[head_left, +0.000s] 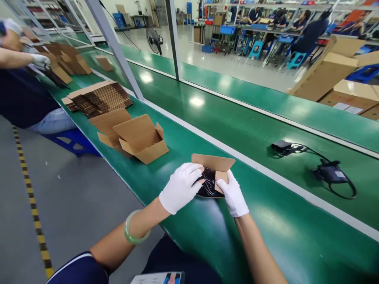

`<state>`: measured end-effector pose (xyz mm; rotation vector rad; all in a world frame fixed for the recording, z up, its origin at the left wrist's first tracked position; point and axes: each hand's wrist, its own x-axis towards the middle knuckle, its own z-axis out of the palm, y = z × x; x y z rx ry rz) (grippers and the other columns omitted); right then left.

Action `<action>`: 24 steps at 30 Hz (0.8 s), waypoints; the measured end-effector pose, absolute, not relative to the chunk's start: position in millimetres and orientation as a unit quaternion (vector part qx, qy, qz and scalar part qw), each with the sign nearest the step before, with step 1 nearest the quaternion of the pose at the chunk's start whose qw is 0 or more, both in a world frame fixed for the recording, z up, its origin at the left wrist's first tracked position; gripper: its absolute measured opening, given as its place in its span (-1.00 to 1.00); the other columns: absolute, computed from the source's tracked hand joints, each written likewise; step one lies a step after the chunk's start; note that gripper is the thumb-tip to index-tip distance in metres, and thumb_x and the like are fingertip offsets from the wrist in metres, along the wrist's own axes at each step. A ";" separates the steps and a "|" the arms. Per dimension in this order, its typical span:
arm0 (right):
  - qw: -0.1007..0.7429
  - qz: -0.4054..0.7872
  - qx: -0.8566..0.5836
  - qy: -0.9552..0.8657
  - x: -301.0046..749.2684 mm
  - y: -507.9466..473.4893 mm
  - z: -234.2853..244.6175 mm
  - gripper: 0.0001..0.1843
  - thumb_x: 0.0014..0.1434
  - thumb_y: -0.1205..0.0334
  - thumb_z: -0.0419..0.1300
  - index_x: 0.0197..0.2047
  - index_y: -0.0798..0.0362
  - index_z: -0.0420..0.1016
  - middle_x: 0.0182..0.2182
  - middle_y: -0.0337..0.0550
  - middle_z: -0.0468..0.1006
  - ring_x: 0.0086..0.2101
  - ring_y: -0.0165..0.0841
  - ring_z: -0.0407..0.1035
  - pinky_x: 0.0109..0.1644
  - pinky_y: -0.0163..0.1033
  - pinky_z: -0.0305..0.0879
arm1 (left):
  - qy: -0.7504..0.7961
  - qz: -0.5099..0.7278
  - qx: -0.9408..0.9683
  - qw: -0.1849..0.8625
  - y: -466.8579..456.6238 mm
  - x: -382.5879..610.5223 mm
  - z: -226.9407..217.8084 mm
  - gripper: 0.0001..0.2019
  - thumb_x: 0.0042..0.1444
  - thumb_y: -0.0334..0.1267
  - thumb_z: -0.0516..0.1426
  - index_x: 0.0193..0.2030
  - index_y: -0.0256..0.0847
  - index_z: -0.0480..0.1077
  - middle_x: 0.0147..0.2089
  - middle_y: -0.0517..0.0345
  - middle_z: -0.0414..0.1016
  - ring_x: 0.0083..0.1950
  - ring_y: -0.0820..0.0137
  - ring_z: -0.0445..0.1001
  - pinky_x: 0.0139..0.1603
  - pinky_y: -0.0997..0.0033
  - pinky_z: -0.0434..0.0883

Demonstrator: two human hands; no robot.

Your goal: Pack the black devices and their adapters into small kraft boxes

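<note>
A small open cardboard box (212, 162) sits on the green belt (266, 221) right in front of me, with a black adapter and its cable (208, 184) inside it. My left hand (181, 187), in a white glove, presses down on the black cable with curled fingers. My right hand (233, 195), also gloved, holds the box's right side flap. A jade bangle is on my left wrist.
Another open empty box (142, 139) and flat carton blanks (99, 98) lie to the left. A loose black adapter with cable (331, 172) rests on the belt at right. A co-worker's gloved hand (40, 61) works at far left. Large cartons (328, 73) stand at right.
</note>
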<state>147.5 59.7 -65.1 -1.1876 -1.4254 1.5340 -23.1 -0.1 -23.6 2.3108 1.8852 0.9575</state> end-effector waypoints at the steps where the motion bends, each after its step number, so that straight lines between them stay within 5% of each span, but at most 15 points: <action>1: 0.364 0.591 -0.466 -0.548 146.1 59.0 -65.2 -0.44 0.02 0.05 0.19 0.08 0.03 0.26 -0.16 -0.14 0.51 -0.23 -0.24 0.41 -0.18 -0.18 0.39 | 0.620 0.276 0.734 -0.004 -1.9 -22.1 -23.2 -0.72 0.17 -0.31 0.05 0.01 -0.30 0.32 0.01 -0.06 0.43 0.03 0.21 0.37 0.03 0.15 0.39; 13: 0.338 0.581 -0.522 -0.525 140.0 64.8 -61.1 -0.42 -0.14 0.06 0.23 -0.02 0.02 0.30 -0.25 -0.16 0.53 -0.31 -0.22 0.43 -0.24 -0.16 0.39 | 0.545 0.004 0.838 0.025 31.1 -9.8 -4.5 -0.73 0.19 -0.25 -0.03 -0.30 -0.35 0.45 -0.24 -0.08 0.44 -0.21 0.15 0.43 -0.26 0.15 0.33; 16: 0.337 0.565 -0.547 -0.518 137.0 64.6 -61.2 -0.42 -0.16 0.05 0.24 -0.03 0.04 0.31 -0.28 -0.13 0.52 -0.30 -0.19 0.42 -0.24 -0.13 0.39 | 0.517 0.116 0.846 0.050 16.5 -25.0 -6.1 -0.75 0.18 -0.22 0.01 -0.13 -0.28 0.42 -0.13 -0.01 0.48 -0.09 0.21 0.43 -0.09 0.18 0.36; 20: 0.343 0.553 -0.559 -0.514 136.5 60.2 -63.5 -0.42 -0.14 0.05 0.24 -0.02 0.03 0.31 -0.30 -0.14 0.51 -0.32 -0.18 0.42 -0.28 -0.13 0.38 | 0.642 0.463 0.602 0.101 -8.1 -56.5 -28.4 -0.71 0.23 -0.17 -0.04 0.02 -0.19 0.33 0.07 0.03 0.41 0.11 0.28 0.35 0.14 0.20 0.29; 24: 0.351 0.559 -0.546 -0.517 139.1 57.1 -66.6 -0.46 -0.12 0.04 0.24 -0.05 0.04 0.31 -0.31 -0.13 0.51 -0.33 -0.17 0.41 -0.29 -0.13 0.39 | 0.558 0.538 0.458 0.435 0.8 -60.4 -58.9 -0.47 0.20 0.05 -0.04 0.22 -0.20 0.14 0.27 -0.03 0.19 0.27 0.23 0.19 0.25 0.19 0.20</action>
